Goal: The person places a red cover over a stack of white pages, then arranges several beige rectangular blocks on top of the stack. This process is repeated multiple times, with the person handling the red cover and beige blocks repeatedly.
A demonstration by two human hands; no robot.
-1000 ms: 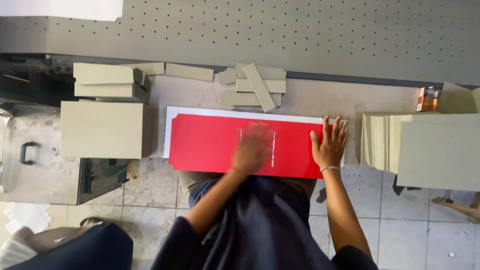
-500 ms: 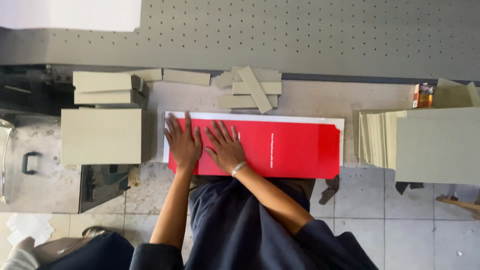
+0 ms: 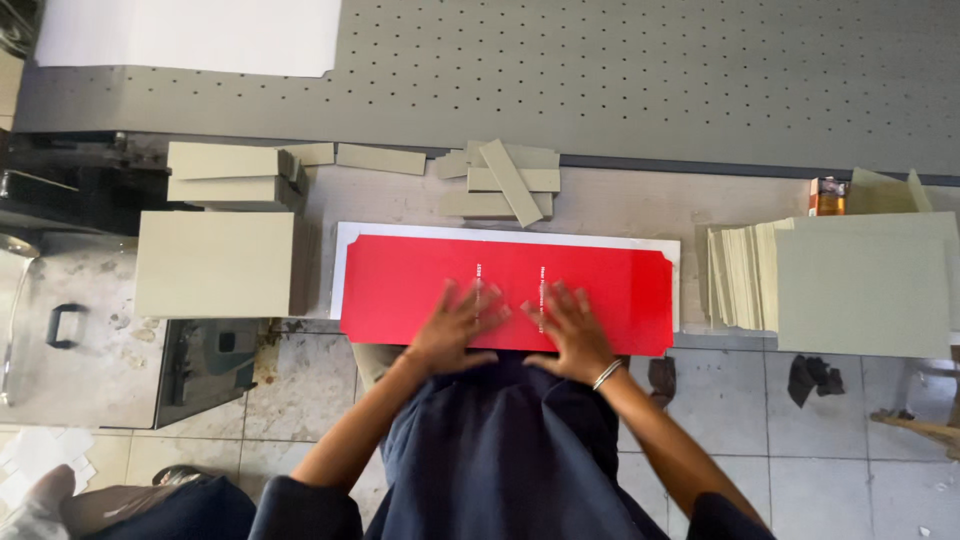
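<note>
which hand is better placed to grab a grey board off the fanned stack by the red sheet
Right, probably. The right hand lies flat on the red sheet nearer the fanned stack beside the sheet's right end; the left hand lies farther away.

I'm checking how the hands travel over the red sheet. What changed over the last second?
Both hands slid over the red sheet: far apart, then together at its left end, now the left hand and right hand lie flat near its middle. The sheet and grey board stacks stayed put.
</note>
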